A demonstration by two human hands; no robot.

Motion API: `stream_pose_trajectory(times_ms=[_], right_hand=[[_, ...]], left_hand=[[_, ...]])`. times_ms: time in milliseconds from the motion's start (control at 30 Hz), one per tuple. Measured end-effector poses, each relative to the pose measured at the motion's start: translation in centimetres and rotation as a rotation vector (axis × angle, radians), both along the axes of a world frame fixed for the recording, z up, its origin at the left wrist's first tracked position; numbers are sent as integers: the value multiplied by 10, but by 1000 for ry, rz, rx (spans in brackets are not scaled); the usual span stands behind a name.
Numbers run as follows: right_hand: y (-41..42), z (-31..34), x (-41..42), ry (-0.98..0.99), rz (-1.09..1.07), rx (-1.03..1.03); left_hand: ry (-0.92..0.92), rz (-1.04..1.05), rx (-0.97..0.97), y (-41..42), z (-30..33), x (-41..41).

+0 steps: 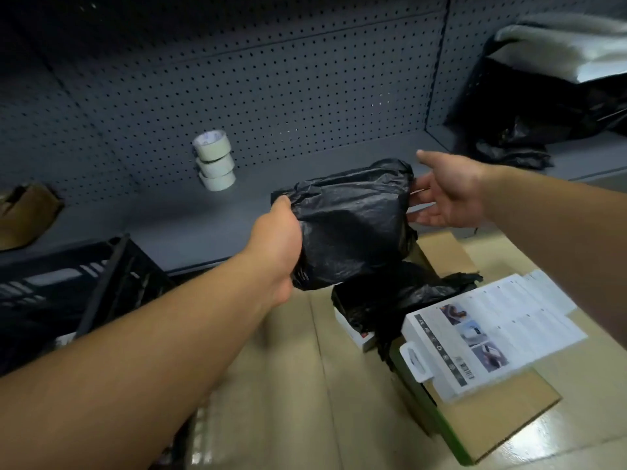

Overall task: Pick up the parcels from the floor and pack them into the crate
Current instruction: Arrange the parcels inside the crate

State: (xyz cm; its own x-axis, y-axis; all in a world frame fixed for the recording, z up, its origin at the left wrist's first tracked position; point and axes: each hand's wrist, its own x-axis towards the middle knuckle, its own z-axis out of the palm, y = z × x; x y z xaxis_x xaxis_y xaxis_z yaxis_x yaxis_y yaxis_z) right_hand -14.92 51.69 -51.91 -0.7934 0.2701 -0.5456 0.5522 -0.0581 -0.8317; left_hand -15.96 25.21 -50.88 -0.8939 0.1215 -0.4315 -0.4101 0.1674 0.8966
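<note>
Left hand (pixel 276 239): closed on the near left edge of the black parcel (pixel 353 222), fingers wrapped under the plastic, thumb on top.
Right hand (pixel 448 195): spread open at the parcel's far right end, fingertips (pixel 419 195) touching or just beside the wrap; contact could not be told for certain.
Black parcel: held in the air between both hands, above the cardboard on the floor, in front of the shelf (pixel 190 218).
Parcel surface: thin, glossy, crinkled black plastic; bulging, rounded shape.
Second black parcel (pixel 390 300): same crumpled plastic, lay on the floor directly below the held one.
White box (pixel 492 337): flat, rectangular, printed with photos and text, resting beside it on a brown carton.
Crate (pixel 84 286): black, slatted plastic, at lower left.
Tape rolls (pixel 215 161): three, stacked against the perforated back panel.
</note>
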Motion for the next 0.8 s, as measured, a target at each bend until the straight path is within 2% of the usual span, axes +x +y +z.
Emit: stream_pose_trajectory(times_ms=[200, 400, 633, 800], right_hand=[[-44, 21, -7, 129, -21, -196], [-98, 44, -11, 139, -79, -142], [-151, 55, -33, 233, -89, -38], [-200, 61, -32, 289, -23, -155]], left_hand=[[5, 173, 139, -49, 11, -14], [92, 266, 284, -85, 37, -14], [192, 271, 161, -135, 63, -15], [273, 248, 74, -187, 65, -25]])
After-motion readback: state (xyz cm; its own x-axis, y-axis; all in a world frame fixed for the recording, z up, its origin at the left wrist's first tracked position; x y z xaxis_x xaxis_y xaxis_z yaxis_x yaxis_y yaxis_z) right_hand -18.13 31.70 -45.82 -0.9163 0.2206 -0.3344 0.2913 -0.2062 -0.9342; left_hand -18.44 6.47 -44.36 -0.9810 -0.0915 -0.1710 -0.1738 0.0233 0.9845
